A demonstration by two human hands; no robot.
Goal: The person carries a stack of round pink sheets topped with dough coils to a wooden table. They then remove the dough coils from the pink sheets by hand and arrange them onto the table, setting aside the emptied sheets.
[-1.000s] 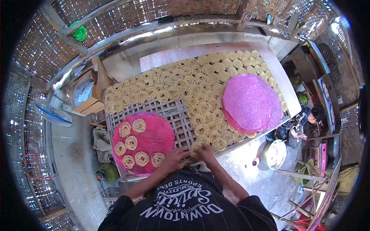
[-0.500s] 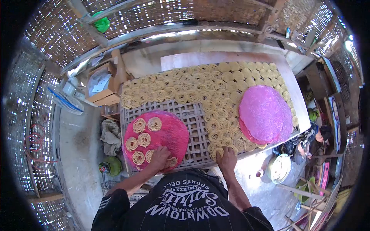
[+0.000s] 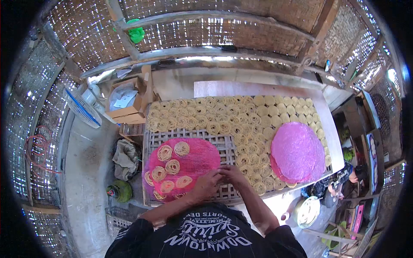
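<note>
My left hand (image 3: 205, 185) reaches over the lower right edge of a pink sheet (image 3: 200, 155), its fingers drawn together. My right hand (image 3: 232, 175) meets it there, fingertips bent and touching or nearly touching the left ones. Whatever is between the fingers is too small or hidden to tell. Several loose noodle nests (image 3: 172, 166) lie on the left part of the pink sheet. Under it is a woven slatted rack (image 3: 226, 148), whose back and right side carry rows of noodle nests (image 3: 243, 160).
A purple-pink mound of sheets (image 3: 298, 150) rests on the nests at right. Behind stand a cardboard box (image 3: 135, 109) and a fan (image 3: 82, 107). A green gas cylinder (image 3: 120, 191) is on the floor at left. Another person (image 3: 337, 182) sits low at right, near a round basin (image 3: 307, 211).
My right hand has left the nests at the rack's front and come inward to my left hand. My left hand has shifted right across the pink sheet. The view has tilted up slightly.
</note>
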